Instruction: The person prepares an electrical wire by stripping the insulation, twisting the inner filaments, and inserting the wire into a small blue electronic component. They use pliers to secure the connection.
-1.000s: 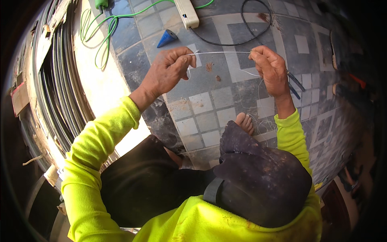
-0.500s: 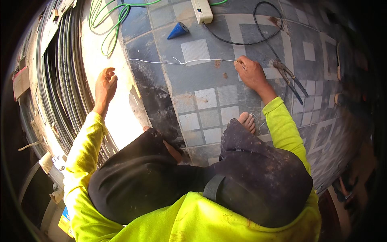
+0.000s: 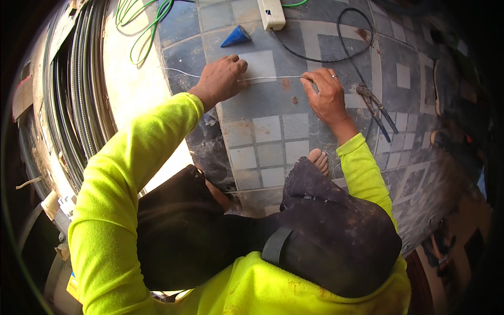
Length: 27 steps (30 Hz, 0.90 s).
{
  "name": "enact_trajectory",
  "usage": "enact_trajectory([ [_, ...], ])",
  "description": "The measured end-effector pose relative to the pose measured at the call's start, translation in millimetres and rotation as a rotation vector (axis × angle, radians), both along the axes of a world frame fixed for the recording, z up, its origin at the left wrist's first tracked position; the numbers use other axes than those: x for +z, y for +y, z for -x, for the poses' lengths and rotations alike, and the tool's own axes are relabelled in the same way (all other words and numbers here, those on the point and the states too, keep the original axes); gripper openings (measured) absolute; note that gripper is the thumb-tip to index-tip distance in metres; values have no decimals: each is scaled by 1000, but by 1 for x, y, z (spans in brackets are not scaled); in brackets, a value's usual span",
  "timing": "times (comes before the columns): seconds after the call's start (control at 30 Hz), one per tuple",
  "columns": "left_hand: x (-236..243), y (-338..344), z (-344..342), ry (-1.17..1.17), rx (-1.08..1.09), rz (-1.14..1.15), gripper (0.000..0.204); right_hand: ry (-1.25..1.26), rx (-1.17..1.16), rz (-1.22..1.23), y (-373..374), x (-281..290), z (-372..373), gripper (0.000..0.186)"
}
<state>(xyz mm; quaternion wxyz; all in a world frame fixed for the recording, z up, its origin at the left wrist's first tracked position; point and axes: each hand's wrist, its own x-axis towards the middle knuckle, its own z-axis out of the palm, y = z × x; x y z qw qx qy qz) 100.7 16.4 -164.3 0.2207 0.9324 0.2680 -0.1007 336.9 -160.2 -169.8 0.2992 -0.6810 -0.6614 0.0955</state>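
Observation:
A thin white string (image 3: 272, 77) runs sideways over the tiled floor, its loose end trailing past my left hand toward the pale strip on the left. My left hand (image 3: 226, 79) is closed at the string, back upward, with its fingertips partly hidden. My right hand (image 3: 318, 89) pinches the string farther right. A blue plastic cone (image 3: 236, 37) lies just beyond my left hand, and a pair of long-handled cutting pliers (image 3: 375, 110) lies to the right of my right hand. Loose thin line tangles near my bare foot (image 3: 318, 160).
A white power strip (image 3: 272, 13) with a black cable (image 3: 315, 56) and green cords (image 3: 152, 21) lie ahead. Bundled ribbed bars or cables (image 3: 76, 105) run along the left beside a pale board (image 3: 131, 84). Dark objects (image 3: 438, 139), unclear, sit at the right edge.
Both hands held the string raised; then my left hand moved out left, apart from it, and has now come back right onto it. My right hand has shifted slightly left since first shown.

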Motion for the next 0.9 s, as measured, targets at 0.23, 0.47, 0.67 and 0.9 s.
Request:
enact_trajectory([
  [0.23, -32, -17, -8, -169, 88, 6, 14, 213, 50, 78, 8, -29, 21, 18],
  [0.47, -13, -22, -9, -286, 621, 1043, 12, 606, -125, 110, 18, -29, 53, 20],
  [0.67, 8, -40, -10, -268, 691, 1162, 13, 1637, -373, 533, 13, -3, 75, 24],
  [0.9, 20, -48, -10, -202, 844, 1273, 6, 1734, -446, 455, -2, -8, 63, 20],
])
